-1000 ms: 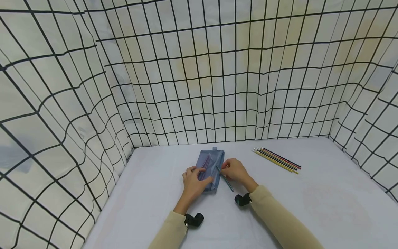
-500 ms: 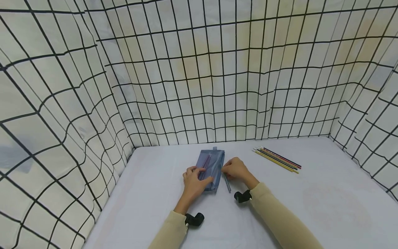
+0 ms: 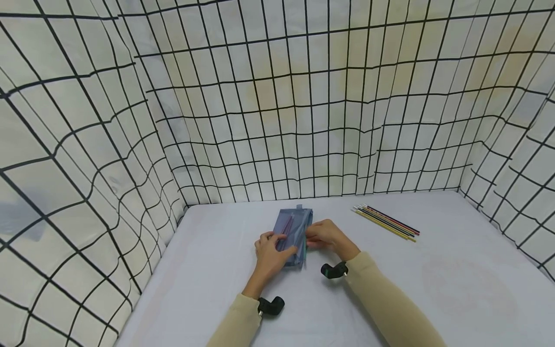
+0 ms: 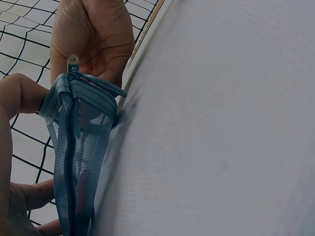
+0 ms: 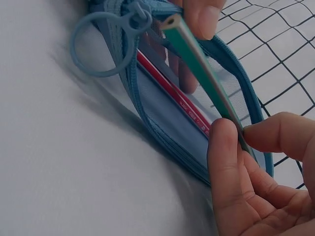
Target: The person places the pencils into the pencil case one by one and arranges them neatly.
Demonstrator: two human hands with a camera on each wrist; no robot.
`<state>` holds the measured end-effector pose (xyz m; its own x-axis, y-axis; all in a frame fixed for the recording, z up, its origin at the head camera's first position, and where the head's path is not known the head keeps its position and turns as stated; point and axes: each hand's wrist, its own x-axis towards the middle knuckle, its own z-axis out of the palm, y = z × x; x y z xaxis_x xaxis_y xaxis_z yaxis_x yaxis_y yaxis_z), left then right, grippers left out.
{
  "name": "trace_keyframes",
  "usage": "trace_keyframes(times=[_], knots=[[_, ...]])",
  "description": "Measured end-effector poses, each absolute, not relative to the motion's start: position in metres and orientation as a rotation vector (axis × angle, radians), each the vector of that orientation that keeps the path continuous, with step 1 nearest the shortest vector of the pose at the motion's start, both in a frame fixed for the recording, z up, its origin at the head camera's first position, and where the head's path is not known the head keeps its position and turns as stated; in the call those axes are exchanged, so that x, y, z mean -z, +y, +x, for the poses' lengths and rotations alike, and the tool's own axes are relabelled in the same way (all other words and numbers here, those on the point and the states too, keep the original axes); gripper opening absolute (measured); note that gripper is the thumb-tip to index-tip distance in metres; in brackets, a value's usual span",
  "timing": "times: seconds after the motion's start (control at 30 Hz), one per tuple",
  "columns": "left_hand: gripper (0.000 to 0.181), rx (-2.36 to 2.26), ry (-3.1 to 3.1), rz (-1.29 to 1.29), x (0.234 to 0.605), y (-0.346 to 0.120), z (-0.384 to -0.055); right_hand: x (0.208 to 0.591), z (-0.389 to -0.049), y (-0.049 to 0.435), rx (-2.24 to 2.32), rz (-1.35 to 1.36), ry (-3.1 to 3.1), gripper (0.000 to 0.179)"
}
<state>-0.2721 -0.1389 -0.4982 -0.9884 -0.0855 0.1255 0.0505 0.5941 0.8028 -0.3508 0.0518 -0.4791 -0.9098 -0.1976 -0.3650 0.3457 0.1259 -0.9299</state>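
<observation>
A blue mesh pencil case (image 3: 299, 218) lies on the white table with its zipped side unzipped. My left hand (image 3: 270, 255) grips it, thumb at the opening's edge and fingers over the top. At the right side of the case, my right hand (image 3: 330, 239) pinches a green pencil (image 5: 197, 66) between thumb and fingers. In the right wrist view the pencil lies along the opening, its flat end by the zipper's ring pull (image 5: 74, 46). A red pencil (image 5: 172, 93) shows inside the case. The green pencil's far end is hidden behind my right fingers.
A loose bundle of several pencils (image 3: 386, 222), yellow, black and red, lies at the back right of the table (image 3: 433, 279). White walls with a black net (image 3: 299, 135) stand behind and at both sides.
My right hand has turned the green pencil from slanting out toward the front right to lying along the case's opening, and has moved slightly left. My left hand stays on the case.
</observation>
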Motion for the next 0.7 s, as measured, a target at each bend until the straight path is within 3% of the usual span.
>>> trace_keyframes(times=[0.7], knots=[[0.06,1.335,-2.685,0.041,0.499,-0.139,-0.272,0.48,-0.347,0.033,1.804,0.138,2.121,0.017]])
